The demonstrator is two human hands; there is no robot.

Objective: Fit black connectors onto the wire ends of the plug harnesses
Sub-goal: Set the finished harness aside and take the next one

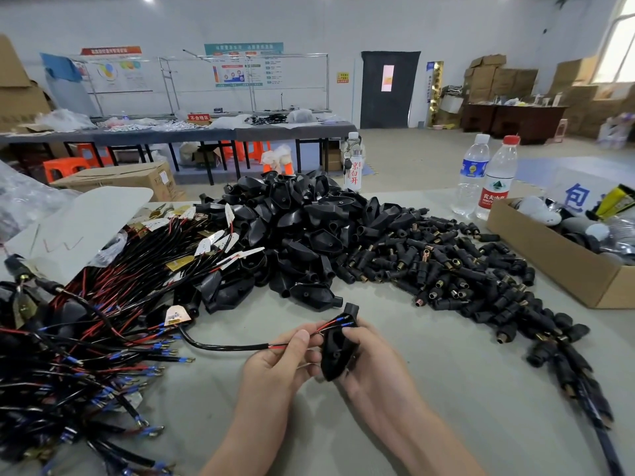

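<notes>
Bright daylight, wide-angle warping, blurred edges

Shell [338, 352]: smooth black plastic, faint sheen.
Connectors [446, 269], centre right: matt black plastic, brassy metal inserts.
Harness [223, 347]: glossy plastic sheath.
Table [446, 389]: matt grey.
Box [549, 249]: plain cardboard.

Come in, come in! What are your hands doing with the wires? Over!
Left hand pinching the wires. Right hand gripping the black cover, wire tips at its top end. Nothing blocking. Over.
</notes>
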